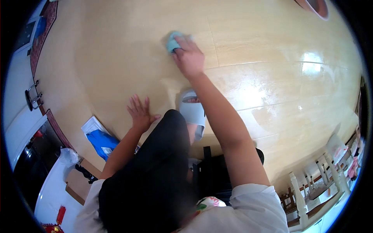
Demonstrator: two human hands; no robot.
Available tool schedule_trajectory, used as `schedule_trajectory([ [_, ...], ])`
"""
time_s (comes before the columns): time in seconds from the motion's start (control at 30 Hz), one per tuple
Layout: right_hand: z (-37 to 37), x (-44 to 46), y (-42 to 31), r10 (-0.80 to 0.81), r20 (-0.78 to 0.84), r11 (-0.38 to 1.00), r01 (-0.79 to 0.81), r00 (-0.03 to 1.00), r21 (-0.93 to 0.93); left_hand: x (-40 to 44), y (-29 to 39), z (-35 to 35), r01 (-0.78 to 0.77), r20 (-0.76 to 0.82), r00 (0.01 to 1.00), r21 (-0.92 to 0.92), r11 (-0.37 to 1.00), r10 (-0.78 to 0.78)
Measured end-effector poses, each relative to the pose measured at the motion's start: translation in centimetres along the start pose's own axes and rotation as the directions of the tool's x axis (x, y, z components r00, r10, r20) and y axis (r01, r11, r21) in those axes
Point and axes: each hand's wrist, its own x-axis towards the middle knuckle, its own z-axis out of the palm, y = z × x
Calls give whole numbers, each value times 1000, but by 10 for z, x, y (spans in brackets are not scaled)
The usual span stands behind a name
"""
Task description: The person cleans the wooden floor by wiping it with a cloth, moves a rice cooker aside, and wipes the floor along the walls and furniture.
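Observation:
My right hand (189,56) reaches far forward and presses a light green cloth (173,42) against the tan floor (128,50). Its fingers are curled over the bunched cloth, and their tips are a little blurred. Flat on the floor to the left, my left hand (140,113) has its fingers spread and nothing in it. Between my arms, a pale grey slipper (191,110) is on my foot, beside my bent knee in black trousers (163,155). Wet, shiny patches show on the floor to the right of my right arm.
A blue and white packet (101,141) lies left of my left arm. A pinkish basin (316,7) stands at the far upper right. White wooden chairs (301,198) are at the lower right. A cardboard box (79,182) and a dark red mat (42,35) lie along the left.

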Motion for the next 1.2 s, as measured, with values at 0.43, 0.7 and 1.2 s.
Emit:
schedule_trajectory([
  [0.43,-199,-76,242,612,-694,506,-862,380,-27,55,-31,-31,445,-334,756,-368,816,-563],
  [0.7,-20,24,22,187,103,982,-189,977,11,231,-97,-68,449,-485,625,-419,790,-612],
  [1.2,-243,-83,306,743,-533,345,-914,404,-213,211,-82,-45,551,-394,601,-426,718,-695],
])
